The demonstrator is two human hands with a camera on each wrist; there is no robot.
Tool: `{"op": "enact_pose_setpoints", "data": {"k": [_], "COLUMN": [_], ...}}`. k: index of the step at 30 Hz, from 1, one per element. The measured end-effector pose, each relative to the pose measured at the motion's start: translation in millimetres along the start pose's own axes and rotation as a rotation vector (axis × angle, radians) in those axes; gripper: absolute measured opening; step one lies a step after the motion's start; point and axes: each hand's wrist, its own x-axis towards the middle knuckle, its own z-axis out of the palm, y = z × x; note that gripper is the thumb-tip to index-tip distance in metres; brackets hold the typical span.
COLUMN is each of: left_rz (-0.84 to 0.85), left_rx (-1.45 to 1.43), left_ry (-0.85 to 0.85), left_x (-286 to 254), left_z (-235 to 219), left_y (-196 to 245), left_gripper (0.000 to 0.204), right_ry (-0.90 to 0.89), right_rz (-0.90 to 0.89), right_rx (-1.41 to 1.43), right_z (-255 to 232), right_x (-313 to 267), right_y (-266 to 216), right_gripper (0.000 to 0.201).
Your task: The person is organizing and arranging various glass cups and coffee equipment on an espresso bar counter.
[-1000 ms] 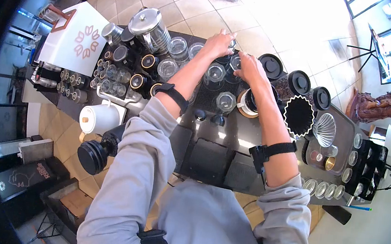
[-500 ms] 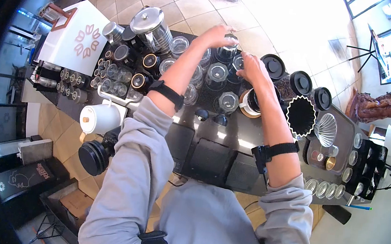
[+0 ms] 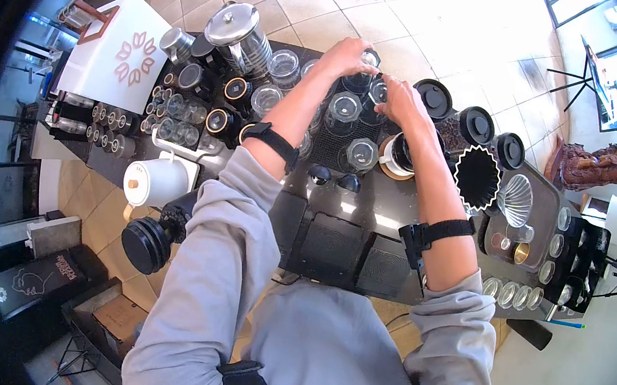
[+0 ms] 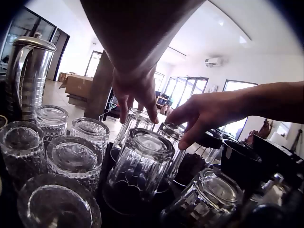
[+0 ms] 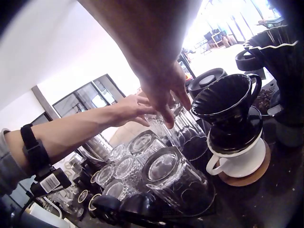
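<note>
Gripping the far glass (image 3: 358, 83) near its upturned base, the left hand (image 3: 347, 57) is at the far edge of the glassware in the head view. The right hand (image 3: 404, 103) pinches the right glass (image 3: 377, 91), which lies just to the right of the other and slightly nearer. Each hand is thus closest to its own glass, with no crossing of arms. The front glass (image 3: 344, 110) stands on the near side of this pair, between the forearms.

From the left wrist, the left hand's thumb and fingers come down on opposite sides of the far glass, whose long axis looks close to upright, base up. The right glass is just beside it, also upside down. Whether the two touch, I cannot tell, as the front glass partly hides them.

From the right wrist, the right hand's fingers are about the top of the right glass, with the left hand just beyond to the left. A white cup (image 5: 242, 161) under a black dripper (image 5: 225, 102) sits to the right. Any shift seems to turn on the narrow sideways gap between the two held glasses.
</note>
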Motion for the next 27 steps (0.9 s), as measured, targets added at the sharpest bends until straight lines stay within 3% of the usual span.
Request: {"op": "enact_pose_setpoints", "data": {"k": [5,10,22,27], "left_rz": [-0.052,0.007,0.117,0.081], "left_rx": [0.026,0.086,0.051,0.039], "left_ry": [-0.02,-0.103,-0.08,-0.105], "left_x": [1.3,5.0,11.6,11.8], "left_z": [4.0,1.4,9.9,9.0], "left_y": [3.6,-0.2,-20.0,-17.4], "left_gripper": [0.068,0.07,0.064,0.065], "right_ry": [0.005,-0.001,-0.039,-0.031], "right_rz": [-0.022,-0.037,-0.011,-0.021], "right_rx": [-0.02,0.007,-0.041,-0.059], "right_z": [3.6,2.5,-1.0,-1.1], "right_x": [2.8,1.5,5.8,5.8], "right_y": [3.6,3.1,-1.4,-1.5], "right_gripper": [0.064,0.061,0.055,0.054]}}
